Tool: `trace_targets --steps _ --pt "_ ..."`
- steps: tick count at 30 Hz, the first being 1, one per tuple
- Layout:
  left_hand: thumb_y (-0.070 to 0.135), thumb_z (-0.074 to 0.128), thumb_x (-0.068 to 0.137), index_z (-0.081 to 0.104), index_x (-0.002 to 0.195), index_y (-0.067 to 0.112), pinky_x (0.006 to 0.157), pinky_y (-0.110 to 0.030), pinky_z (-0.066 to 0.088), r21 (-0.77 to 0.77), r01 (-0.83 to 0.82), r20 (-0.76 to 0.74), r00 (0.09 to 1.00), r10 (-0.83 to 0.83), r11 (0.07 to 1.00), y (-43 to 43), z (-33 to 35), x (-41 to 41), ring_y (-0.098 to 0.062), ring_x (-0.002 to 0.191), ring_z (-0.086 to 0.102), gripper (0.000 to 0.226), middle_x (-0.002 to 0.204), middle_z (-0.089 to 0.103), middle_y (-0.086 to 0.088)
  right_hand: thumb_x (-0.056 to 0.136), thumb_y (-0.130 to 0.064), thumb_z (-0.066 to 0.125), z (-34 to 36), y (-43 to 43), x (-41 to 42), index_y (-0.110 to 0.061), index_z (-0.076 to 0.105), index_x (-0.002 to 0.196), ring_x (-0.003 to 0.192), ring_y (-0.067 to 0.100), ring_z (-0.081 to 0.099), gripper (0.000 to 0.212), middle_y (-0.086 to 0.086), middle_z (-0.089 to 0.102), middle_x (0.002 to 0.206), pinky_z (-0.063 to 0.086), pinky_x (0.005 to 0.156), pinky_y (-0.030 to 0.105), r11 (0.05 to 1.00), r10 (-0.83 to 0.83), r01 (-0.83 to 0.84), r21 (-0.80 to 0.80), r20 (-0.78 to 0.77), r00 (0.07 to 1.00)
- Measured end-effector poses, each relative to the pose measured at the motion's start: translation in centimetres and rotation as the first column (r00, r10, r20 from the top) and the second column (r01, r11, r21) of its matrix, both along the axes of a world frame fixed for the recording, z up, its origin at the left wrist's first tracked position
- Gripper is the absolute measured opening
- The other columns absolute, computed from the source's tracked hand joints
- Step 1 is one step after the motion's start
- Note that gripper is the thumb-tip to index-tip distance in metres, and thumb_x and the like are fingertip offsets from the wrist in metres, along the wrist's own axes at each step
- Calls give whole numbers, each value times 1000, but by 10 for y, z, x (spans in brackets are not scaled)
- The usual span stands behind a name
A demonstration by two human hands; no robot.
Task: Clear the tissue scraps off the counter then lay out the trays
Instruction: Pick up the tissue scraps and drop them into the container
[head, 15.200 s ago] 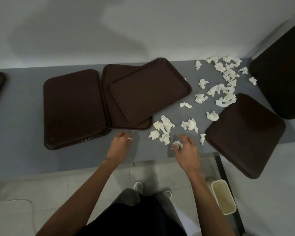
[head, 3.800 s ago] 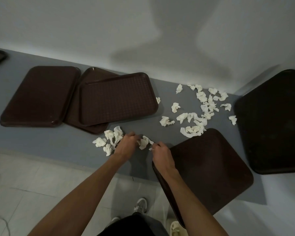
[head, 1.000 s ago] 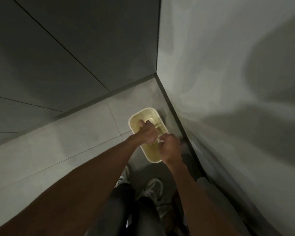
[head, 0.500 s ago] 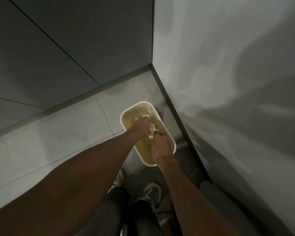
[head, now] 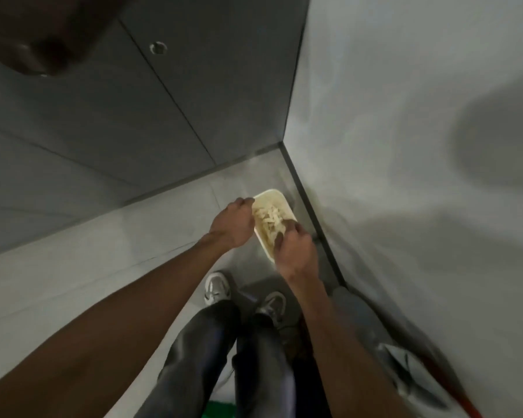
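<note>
Grey floor tiles (head: 82, 267) meet a pale wall (head: 405, 146) in a dim corner, and the hands work low down there. The right hand (head: 296, 251) hangs over the near end of the bin (head: 271, 193), its fingers (head: 296, 228) loosely spread and pointing down; no scrap shows pinched between them, so it looks as if it has let go. The left hand (head: 233, 226) sits at the bin's left rim with its fingers curled down and away from the camera; whether it has hold of anything I cannot tell.

Just under both hands, pale scraps (head: 269, 218) lie heaped inside the bin, which stands on the floor close to the wall's dark skirting. Nearer the camera are the person's shoes (head: 216, 288). Behind the bin rise grey cabinet fronts (head: 103, 131). A dark brown corner, probably a tray (head: 43, 34), juts out at the top left, blurred.

As for progress, at least one load of scraps is in the bin. The counter top is out of view, so how many scraps remain up there cannot be told. Laying out the trays looks not yet begun, and I judge it comes only after the counter is checked and any last scraps are carried down.
</note>
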State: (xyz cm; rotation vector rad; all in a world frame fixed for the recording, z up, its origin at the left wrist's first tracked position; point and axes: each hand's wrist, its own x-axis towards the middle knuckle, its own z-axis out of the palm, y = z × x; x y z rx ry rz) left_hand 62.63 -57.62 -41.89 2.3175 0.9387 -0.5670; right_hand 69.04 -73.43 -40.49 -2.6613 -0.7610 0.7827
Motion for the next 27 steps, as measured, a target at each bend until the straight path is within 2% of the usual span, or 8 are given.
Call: trace_targets --steps 3,7,14,20,27 --pt "25 48 102 40 151 17 105 -47 49 17 -53 45 998 52 998 1 84 -29 -34 132 51 51 149 48 -11 101 -29 53 86 9 -16 -10 57 137 106 37 68 41 14 65 131 58 85 44 998 -20 18 57 37 999" --pt "29 49 102 36 155 17 109 -44 46 61 -118 124 986 110 991 12 179 -65 -31 135 50 56 154 46 -9 102 -33 55 187 29 -36 -16 57 134 112 29 66 37 8 67 131 58 89 41 988 27 -48 149 139 990" --pt "30 51 103 39 153 17 110 -45 46 88 -318 253 924 288 944 54 314 -137 -30 136 48 54 150 51 -9 104 -40 52 323 86 -78 -27 52 142 121 24 62 40 0 62 139 56 97 44 957 92 -129 260 152 984" --pt "29 53 103 43 149 16 105 -46 48 68 -486 344 831 437 871 97 399 -198 -32 132 51 49 146 54 -10 107 -41 49 407 146 -125 -27 52 143 128 18 57 39 -2 60 141 50 106 38 915 202 -247 319 167 965" --pt "23 54 102 48 147 19 100 -47 50 44 -638 450 700 555 769 147 456 -263 -31 129 54 45 145 55 -7 107 -45 48 450 209 -167 -27 57 140 121 17 60 39 -2 65 134 52 98 36 847 311 -370 383 207 928"
